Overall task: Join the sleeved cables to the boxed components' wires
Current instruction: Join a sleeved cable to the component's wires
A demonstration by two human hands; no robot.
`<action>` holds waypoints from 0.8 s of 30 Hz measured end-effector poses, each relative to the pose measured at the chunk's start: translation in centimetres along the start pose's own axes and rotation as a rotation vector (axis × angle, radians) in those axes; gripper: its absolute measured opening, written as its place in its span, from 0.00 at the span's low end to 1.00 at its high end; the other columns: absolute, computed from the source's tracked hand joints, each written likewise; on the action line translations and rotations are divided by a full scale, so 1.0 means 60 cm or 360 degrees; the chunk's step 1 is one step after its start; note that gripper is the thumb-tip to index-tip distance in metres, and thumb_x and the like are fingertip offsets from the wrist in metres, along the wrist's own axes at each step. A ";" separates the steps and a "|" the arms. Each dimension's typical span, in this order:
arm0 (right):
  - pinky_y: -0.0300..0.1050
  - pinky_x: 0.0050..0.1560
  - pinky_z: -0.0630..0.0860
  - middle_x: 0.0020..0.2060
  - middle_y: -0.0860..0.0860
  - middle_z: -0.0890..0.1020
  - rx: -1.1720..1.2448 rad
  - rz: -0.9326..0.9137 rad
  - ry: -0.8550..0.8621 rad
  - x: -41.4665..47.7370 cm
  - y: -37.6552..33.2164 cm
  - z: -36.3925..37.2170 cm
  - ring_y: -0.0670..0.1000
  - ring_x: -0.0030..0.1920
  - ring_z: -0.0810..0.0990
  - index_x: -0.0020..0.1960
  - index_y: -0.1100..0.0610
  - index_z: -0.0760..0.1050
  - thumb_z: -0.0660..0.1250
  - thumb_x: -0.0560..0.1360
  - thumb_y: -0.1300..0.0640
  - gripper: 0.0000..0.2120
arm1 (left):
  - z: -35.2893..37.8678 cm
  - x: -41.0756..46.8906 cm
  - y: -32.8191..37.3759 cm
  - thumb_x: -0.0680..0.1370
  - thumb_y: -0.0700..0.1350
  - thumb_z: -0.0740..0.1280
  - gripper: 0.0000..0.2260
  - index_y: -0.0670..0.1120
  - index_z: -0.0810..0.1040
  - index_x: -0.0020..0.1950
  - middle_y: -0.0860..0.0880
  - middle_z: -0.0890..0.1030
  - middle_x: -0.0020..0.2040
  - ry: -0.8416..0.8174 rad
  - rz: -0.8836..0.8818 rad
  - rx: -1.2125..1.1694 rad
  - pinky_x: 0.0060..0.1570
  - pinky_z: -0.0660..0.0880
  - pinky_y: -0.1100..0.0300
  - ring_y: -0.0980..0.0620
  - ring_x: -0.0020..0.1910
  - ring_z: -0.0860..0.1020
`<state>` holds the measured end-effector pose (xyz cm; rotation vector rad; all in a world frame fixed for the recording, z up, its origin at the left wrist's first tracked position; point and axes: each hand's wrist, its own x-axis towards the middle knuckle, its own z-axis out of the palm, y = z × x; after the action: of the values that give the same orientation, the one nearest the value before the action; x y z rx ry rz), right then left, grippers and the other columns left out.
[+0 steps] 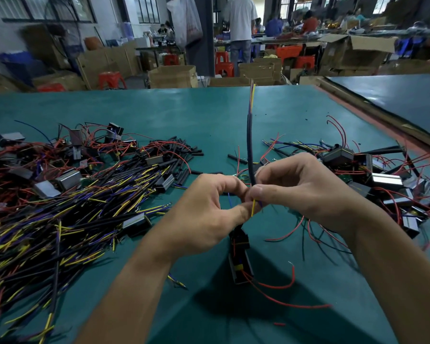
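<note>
This is a factory assembly hall, a wiring workshop. A wide green-matted bench (184, 112) carries heaps of sleeved cables (60, 219) and piles of boxed components (385, 181) trailing red wires. Behind it stand open cardboard cartons (171, 75) and red plastic stools (111, 79) (some stacked). Farther back, seated workers (308, 23) bend over long tables near a standing person (241, 21), with tall windows (147, 8) behind.

A black sleeved cable (249, 145) rises above the fingers (267, 192), a black boxed component (242, 265) below them; yellow-and-purple cable heap (60, 219) left, metal boxed components (385, 181) right
</note>
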<state>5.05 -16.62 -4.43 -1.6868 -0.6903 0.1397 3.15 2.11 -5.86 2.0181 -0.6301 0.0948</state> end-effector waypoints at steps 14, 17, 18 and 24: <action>0.42 0.39 0.79 0.32 0.59 0.82 0.0071 0.0075 0.0229 0.010 0.008 0.008 0.52 0.33 0.79 0.35 0.60 0.80 0.72 0.67 0.57 0.06 | 0.008 0.006 -0.006 0.73 0.49 0.71 0.06 0.48 0.83 0.39 0.57 0.80 0.37 0.0241 0.0089 0.0240 0.51 0.73 0.52 0.53 0.44 0.77; 0.41 0.38 0.78 0.31 0.57 0.82 0.0045 0.0050 0.0239 0.009 0.009 0.010 0.51 0.33 0.78 0.33 0.57 0.81 0.71 0.71 0.63 0.09 | 0.008 0.007 -0.007 0.74 0.44 0.73 0.04 0.48 0.82 0.38 0.55 0.80 0.37 0.0256 0.0103 0.0177 0.50 0.73 0.51 0.53 0.43 0.78; 0.41 0.38 0.78 0.31 0.57 0.82 0.0049 0.0043 0.0244 0.010 0.010 0.010 0.51 0.33 0.78 0.33 0.57 0.81 0.71 0.72 0.64 0.09 | 0.007 0.007 -0.007 0.74 0.44 0.74 0.05 0.48 0.82 0.38 0.55 0.80 0.37 0.0259 0.0100 0.0165 0.50 0.73 0.52 0.53 0.43 0.78; 0.48 0.43 0.80 0.32 0.59 0.81 0.0110 0.0093 0.0246 0.008 0.009 0.006 0.55 0.35 0.78 0.36 0.61 0.81 0.72 0.67 0.54 0.09 | 0.007 0.010 -0.005 0.73 0.45 0.75 0.06 0.44 0.84 0.41 0.51 0.83 0.38 0.0240 0.0050 0.0007 0.51 0.75 0.55 0.54 0.43 0.80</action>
<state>5.51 -16.13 -4.90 -1.6332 -0.5154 0.0725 3.71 1.63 -6.12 1.9841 -0.5660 0.2651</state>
